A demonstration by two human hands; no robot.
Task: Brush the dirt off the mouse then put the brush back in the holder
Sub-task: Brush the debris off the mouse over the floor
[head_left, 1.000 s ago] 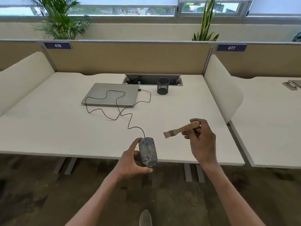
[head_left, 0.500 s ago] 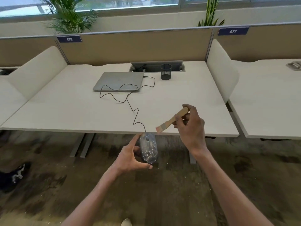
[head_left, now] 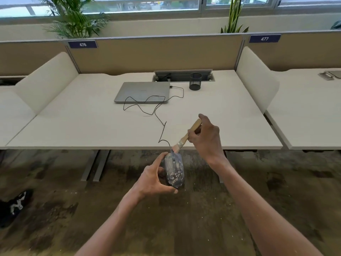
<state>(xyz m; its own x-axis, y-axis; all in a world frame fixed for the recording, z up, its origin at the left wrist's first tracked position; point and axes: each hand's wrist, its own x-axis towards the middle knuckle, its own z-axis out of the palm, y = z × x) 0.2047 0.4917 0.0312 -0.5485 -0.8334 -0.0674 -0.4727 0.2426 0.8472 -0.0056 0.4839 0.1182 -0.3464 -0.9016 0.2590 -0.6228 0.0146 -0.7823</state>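
Observation:
My left hand [head_left: 153, 179] grips a dark wired mouse [head_left: 174, 169] speckled with white dirt, held in the air over the floor just in front of the desk edge. A small wooden-handled brush [head_left: 186, 137] is held by my right hand [head_left: 205, 138], tilted down to the left, its bristles touching the front end of the mouse where the cable leaves. The black mesh holder [head_left: 195, 81] stands empty at the back of the desk, right of the laptop.
The white desk [head_left: 92, 124] carries a closed grey laptop [head_left: 143, 92], and the mouse cable [head_left: 153, 108] loops across it. A cable tray lies open behind the holder. Padded dividers flank the desk. White specks dot the carpet below; a dark object lies at the floor's left.
The mouse has come off the desk edge and now hangs over the floor. The brush has swung down until its bristles meet the mouse's front end.

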